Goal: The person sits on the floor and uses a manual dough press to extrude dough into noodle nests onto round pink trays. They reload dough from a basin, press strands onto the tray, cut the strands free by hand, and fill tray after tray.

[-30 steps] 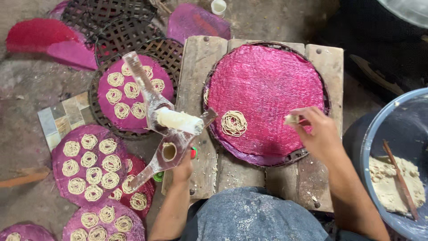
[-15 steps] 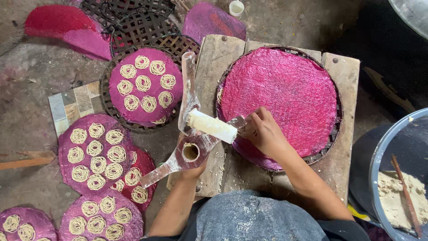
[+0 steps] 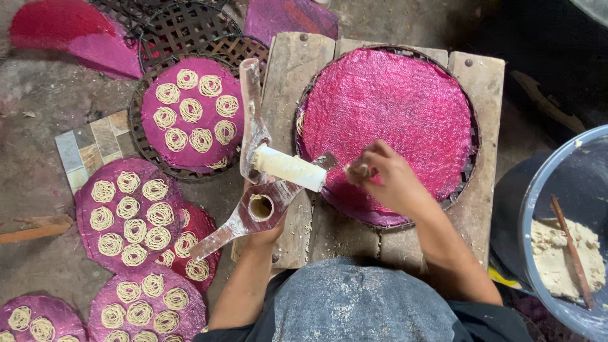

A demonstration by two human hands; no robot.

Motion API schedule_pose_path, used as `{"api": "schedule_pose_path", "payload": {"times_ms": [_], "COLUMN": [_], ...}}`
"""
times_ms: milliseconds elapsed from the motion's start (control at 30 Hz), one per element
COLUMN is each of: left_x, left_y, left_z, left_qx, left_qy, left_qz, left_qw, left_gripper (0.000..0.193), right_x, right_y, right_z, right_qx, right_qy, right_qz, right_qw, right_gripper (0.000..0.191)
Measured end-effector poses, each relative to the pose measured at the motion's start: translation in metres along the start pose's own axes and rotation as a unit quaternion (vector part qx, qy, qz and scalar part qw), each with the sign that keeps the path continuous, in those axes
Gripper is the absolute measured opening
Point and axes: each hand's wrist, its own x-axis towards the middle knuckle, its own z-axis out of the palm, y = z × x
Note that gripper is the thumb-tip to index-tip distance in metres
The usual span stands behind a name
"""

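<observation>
One noodle press (image 3: 266, 183), a metal two-handled tool with a white cylinder of dough at its middle, sits at the left edge of the wooden table (image 3: 291, 82). The left hand (image 3: 265, 231) grips it from beneath, mostly hidden. The right hand (image 3: 386, 180) is pinched narrow on something small at the press's tip; what it holds is unclear. The pink mat (image 3: 392, 107) on the table's woven tray carries no coils, so filling it seems barely begun. On the floor, the filled tray (image 3: 190, 117) beside the table's left edge holds about nine noodle coils; five more filled mats lie nearer. A grey basin (image 3: 538, 202) of dough stands right.
</observation>
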Motion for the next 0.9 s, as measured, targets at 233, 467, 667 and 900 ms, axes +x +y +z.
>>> {"api": "schedule_pose_path", "payload": {"times_ms": [233, 467, 667, 900], "left_x": [-0.004, 0.001, 0.017, 0.029], "left_y": [-0.015, -0.002, 0.025, 0.030], "left_z": [-0.014, 0.007, 0.044, 0.106], "left_qx": [0.055, 0.170, 0.479, 0.712], "left_qy": [-0.005, -0.008, -0.010, -0.111], "left_qz": [-0.025, 0.063, 0.156, 0.118], "left_qw": [0.998, 0.983, 0.864, 0.683], "left_gripper": [0.054, 0.061, 0.069, 0.079], "right_x": [-0.030, -0.014, -0.022, -0.060], "right_y": [0.029, 0.065, 0.058, 0.000], "right_z": [0.006, 0.019, 0.004, -0.017], "right_qx": [-0.029, 0.358, 0.566, 0.252], "right_qy": [0.046, 0.081, 0.042, 0.123], "right_qz": [0.019, 0.058, -0.092, -0.137], "right_qw": [0.998, 0.928, 0.818, 0.950], "right_gripper": [0.031, 0.022, 0.028, 0.032]}}
